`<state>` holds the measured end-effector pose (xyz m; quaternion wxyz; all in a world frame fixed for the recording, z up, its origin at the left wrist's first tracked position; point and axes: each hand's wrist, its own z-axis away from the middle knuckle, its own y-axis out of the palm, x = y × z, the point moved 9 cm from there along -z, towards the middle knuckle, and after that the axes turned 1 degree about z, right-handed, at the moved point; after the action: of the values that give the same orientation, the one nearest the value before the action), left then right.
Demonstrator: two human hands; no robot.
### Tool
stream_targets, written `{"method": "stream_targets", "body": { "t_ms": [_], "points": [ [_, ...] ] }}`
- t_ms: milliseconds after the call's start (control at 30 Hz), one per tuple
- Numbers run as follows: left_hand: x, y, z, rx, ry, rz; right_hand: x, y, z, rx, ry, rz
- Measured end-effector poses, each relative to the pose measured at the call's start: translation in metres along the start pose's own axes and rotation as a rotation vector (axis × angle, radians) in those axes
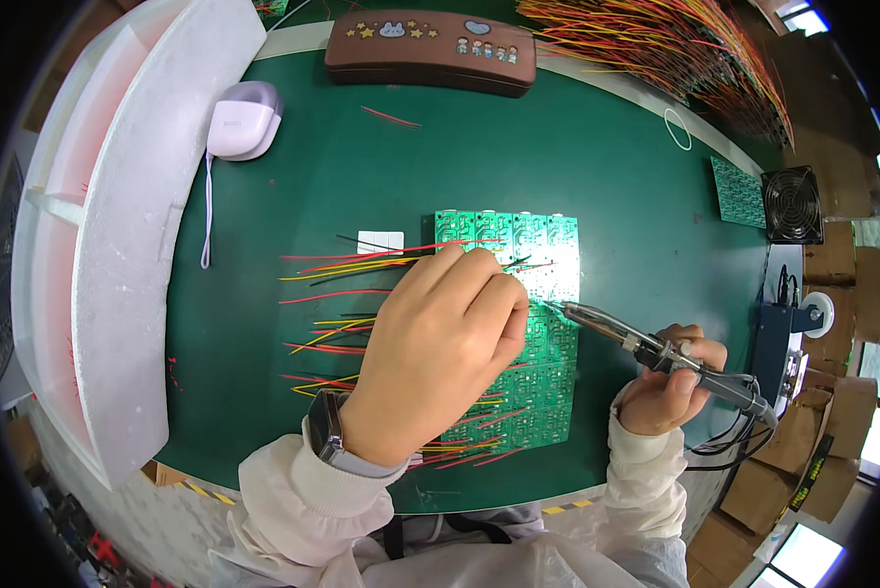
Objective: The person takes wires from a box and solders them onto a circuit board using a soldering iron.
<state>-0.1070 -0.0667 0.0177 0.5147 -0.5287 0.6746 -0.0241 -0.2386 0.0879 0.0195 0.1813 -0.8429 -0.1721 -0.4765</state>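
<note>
A panel of green circuit boards (554, 397) lies on the green mat, with red, yellow and black wires (337, 293) running out from it to the left. My left hand (450, 304) is closed over the panel's upper left part, knuckles up, its fingertips curled down and hidden. Short wire ends (520, 263) show just beyond its knuckles; whether the fingers pinch a wire is hidden. In my right hand (670, 382) is a soldering iron (636, 341) with a metal guide along its shaft. Its tip points left, at the board beside my left fingers.
A white foam tray (131, 245) stands along the left edge, near a pale purple case (244, 122). At the back are a brown pencil case (430, 51) and a large wire bundle (665, 59). On the right are a black fan (792, 204) and a blue soldering station (773, 333).
</note>
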Motion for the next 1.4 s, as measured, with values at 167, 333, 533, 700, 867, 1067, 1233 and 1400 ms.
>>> {"method": "stream_targets", "body": {
  "t_ms": [167,333,533,700,867,1067,1233,1400],
  "points": [
    [0.001,0.000,0.000,-0.008,0.003,-0.012,-0.001,0.003,-0.001,0.037,-0.005,-0.019],
    [0.000,0.000,-0.001,-0.021,0.012,-0.006,-0.001,0.006,-0.001,0.077,-0.046,0.000],
    [-0.001,0.000,-0.001,-0.023,0.021,0.000,-0.001,0.006,-0.001,0.080,-0.040,0.033],
    [-0.002,-0.001,0.000,-0.017,0.034,-0.018,-0.002,0.006,-0.001,0.082,-0.004,0.008],
    [-0.003,-0.001,-0.001,-0.029,0.038,-0.023,-0.003,0.007,-0.003,0.086,0.010,0.027],
    [-0.003,0.000,-0.001,-0.029,0.043,-0.020,0.002,0.006,-0.005,0.099,-0.010,0.080],
    [-0.003,0.002,0.000,0.006,0.037,-0.031,0.000,0.009,-0.011,0.155,-0.033,0.074],
    [-0.002,0.002,0.000,-0.006,0.044,-0.027,0.002,0.014,-0.016,0.190,-0.074,0.030]
  ]
}}
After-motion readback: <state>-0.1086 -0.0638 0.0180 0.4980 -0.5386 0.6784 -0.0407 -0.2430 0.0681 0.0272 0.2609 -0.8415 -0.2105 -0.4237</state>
